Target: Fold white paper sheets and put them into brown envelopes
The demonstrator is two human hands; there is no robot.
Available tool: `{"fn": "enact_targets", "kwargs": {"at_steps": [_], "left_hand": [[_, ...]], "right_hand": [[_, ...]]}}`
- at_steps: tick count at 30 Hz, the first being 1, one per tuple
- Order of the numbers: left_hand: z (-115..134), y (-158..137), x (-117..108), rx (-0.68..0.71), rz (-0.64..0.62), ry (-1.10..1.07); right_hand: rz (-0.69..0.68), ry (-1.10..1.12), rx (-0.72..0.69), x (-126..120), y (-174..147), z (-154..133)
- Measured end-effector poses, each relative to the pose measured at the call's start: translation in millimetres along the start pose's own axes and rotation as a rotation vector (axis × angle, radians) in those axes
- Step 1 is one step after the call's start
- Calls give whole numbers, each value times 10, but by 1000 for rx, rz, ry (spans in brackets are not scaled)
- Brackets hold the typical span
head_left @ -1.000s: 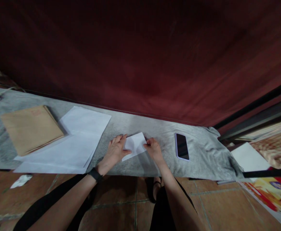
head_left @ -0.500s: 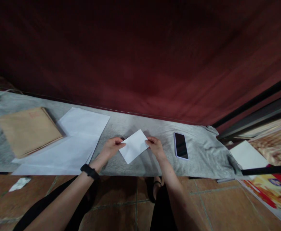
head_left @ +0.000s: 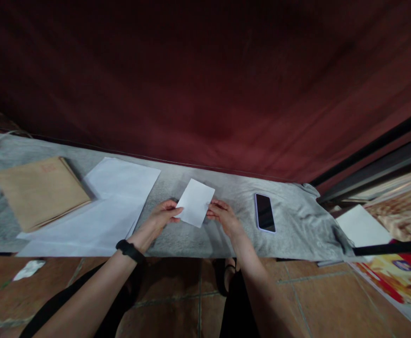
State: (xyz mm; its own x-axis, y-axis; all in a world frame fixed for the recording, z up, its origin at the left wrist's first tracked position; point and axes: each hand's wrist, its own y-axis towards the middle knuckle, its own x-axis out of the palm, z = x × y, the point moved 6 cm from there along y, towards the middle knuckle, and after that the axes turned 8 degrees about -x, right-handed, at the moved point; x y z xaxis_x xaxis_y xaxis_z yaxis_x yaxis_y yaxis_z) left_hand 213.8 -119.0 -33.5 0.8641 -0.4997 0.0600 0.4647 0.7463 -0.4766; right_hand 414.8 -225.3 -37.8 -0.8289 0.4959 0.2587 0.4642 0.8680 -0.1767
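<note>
Both hands are set close to one small white paper [head_left: 194,203] above the grey cloth [head_left: 233,188] that covers the desk, with a gap left between them. Its left corner is pinched by the left hand [head_left: 163,215], the thumb laid on top and the fingers tucked under. At the right edge, towards the lower end, the paper is met by the fingertips of the right hand [head_left: 224,216]; whether it is gripped there or only steadied cannot be told.

Half a second ago the paper was slanted, its long sides rising to the right, and a hand was held at each short end. Since then it has been turned anticlockwise, so that a short edge now faces away from the body, and the right hand has been brought to a long side. A second ago it was pressed against the cloth; now it appears to be slightly raised. The change is judged to be one of handling: the paper is being reoriented rather than flattened.

Nothing else seems to have been disturbed: the phone [head_left: 265,212] is left lying to the right, and the brown envelope [head_left: 43,192] rests partly on the large white sheets [head_left: 120,188] to the left.
</note>
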Motion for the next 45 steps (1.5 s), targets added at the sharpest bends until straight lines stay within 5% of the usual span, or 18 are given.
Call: {"fn": "enact_targets", "kwargs": {"at_steps": [8, 15, 20, 28, 34, 39, 45], "left_hand": [[35, -104, 126, -62, -139, -10], [96, -32, 58, 10, -42, -80], [98, -21, 14, 71, -15, 33], [39, -26, 9, 58, 47, 54], [-74, 37, 10, 24, 112, -50], [-144, 27, 63, -3, 77, 0], [-141, 42, 60, 0, 103, 100]], "right_hand": [[-14, -153, 7, 27, 28, 61], [-69, -311, -65, -71, 82, 57], [-117, -591, -252, -45, 147, 44], [70, -842, -516, -48, 68, -215], [-3, -1154, -766, 328, -202, -258], [-243, -1325, -707, 664, -315, 61], [-271, -1425, -601, 726, -316, 291]]}}
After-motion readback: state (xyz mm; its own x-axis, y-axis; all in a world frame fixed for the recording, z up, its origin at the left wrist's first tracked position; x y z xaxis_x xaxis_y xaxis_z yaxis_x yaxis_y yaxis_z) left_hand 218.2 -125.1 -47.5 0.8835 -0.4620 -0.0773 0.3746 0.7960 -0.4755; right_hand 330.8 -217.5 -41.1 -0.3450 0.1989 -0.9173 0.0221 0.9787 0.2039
